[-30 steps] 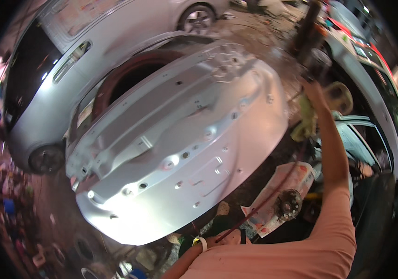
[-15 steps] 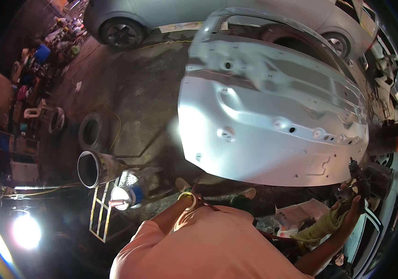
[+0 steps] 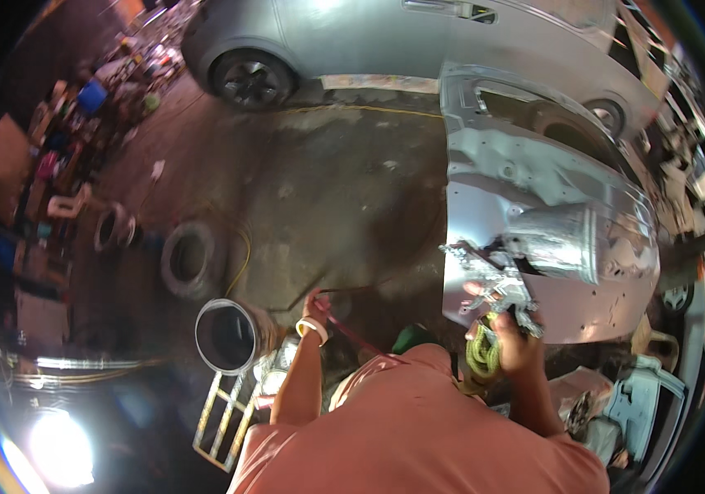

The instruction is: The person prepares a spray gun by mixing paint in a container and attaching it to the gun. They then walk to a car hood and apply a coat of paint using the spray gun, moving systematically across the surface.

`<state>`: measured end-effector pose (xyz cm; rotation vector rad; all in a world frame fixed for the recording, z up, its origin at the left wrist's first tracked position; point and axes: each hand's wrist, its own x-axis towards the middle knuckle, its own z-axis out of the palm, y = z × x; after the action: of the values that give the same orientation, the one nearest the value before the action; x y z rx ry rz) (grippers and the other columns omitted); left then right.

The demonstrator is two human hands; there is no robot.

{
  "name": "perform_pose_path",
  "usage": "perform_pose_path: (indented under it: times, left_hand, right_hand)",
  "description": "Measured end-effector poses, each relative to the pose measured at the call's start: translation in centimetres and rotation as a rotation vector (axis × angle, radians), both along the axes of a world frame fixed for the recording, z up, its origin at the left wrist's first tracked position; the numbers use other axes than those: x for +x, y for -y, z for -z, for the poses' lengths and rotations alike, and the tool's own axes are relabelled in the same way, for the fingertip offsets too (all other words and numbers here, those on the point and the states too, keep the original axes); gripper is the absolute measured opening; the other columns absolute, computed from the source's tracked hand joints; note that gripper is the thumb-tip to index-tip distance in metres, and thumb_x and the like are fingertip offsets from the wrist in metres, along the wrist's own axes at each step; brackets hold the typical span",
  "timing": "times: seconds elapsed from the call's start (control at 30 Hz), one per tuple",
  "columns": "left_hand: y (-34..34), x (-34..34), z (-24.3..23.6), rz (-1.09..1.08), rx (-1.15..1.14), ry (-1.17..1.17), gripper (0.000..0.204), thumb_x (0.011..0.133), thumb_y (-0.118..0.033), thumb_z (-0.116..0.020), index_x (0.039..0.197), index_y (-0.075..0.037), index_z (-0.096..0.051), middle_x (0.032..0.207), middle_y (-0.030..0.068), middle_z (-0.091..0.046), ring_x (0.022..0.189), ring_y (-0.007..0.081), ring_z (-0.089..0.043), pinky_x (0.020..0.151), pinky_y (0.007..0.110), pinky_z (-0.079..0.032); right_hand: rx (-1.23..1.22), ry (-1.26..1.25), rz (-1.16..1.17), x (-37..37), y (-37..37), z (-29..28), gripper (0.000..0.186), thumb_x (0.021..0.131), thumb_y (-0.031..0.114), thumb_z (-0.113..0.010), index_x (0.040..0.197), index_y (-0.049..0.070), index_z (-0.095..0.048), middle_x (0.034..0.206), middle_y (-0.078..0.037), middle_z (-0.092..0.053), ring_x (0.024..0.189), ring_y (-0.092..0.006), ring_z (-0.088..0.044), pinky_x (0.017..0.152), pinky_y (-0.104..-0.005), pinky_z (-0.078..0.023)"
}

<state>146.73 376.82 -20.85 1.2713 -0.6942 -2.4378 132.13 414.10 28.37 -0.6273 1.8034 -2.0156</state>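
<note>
My right hand point(image 3: 515, 342) is closed around a spray gun point(image 3: 496, 276), a blurred, silvery tool with a metallic cup point(image 3: 556, 240) at its far end. Yellow-green cloth point(image 3: 482, 350) hangs bunched at the gun's lower end, against that hand. Behind the gun stands a silver vehicle door panel point(image 3: 570, 317), partly hidden by the cup; whether they touch I cannot tell. To the left, my left hand point(image 3: 317, 306) is closed on a red hose point(image 3: 352, 333) that runs back toward my waist.
An open drum point(image 3: 258, 329) and a metal frame point(image 3: 225, 420) stand at my left. Tyres point(image 3: 192, 259) lie beyond them. A grey vehicle point(image 3: 360, 41) spans the far side. Clutter point(image 3: 64, 156) lines the left; a bright lamp point(image 3: 60, 449) shines low left. A car door point(image 3: 644, 403) is near right.
My right hand has brought the spray gun in from the far right, before the panel. My left hand has moved out from my waist with the hose. The view has shifted, placing the panel farther right.
</note>
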Motion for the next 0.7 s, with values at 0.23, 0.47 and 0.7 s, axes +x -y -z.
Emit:
perform_pose_path:
  times: [0.23,0.47,0.7]
  left_hand:
    - [8.2,-7.1,-10.8,0.071,-0.330,-0.023,0.068,0.088,-0.066,-0.059,0.144,-0.029,-0.055,0.146,0.0134,-0.053,0.138,0.0311,-0.045,0.116,0.047,-0.031]
    - [20.8,-14.6,-9.9,0.155,-0.489,-0.011,0.054,0.098,-0.045,-0.062,0.147,-0.029,-0.048,0.143,0.0116,-0.056,0.129,0.0325,-0.052,0.106,0.052,-0.040]
    - [36.2,-24.5,-8.7,0.279,-0.565,0.127,0.047,0.101,-0.039,-0.064,0.143,-0.028,-0.045,0.138,0.0076,-0.058,0.126,0.0313,-0.052,0.104,0.053,-0.041]
  right_hand:
    - [0.179,0.224,-0.194,-4.2,10.9,2.1,0.044,0.099,0.022,-0.071,0.136,0.005,-0.057,0.099,-0.003,-0.067,0.079,-0.0108,-0.060,0.071,-0.0296,-0.052]
    - [0.327,0.154,-0.154,-14.4,23.9,5.1,0.050,0.097,0.037,-0.071,0.136,0.008,-0.059,0.100,-0.014,-0.073,0.080,-0.0228,-0.067,0.076,-0.0377,-0.051]
    - [0.376,0.013,0.017,-30.5,36.0,3.7,0.054,0.096,0.043,-0.071,0.135,0.007,-0.058,0.076,-0.007,-0.064,0.066,-0.0142,-0.059,0.063,-0.0327,-0.048]
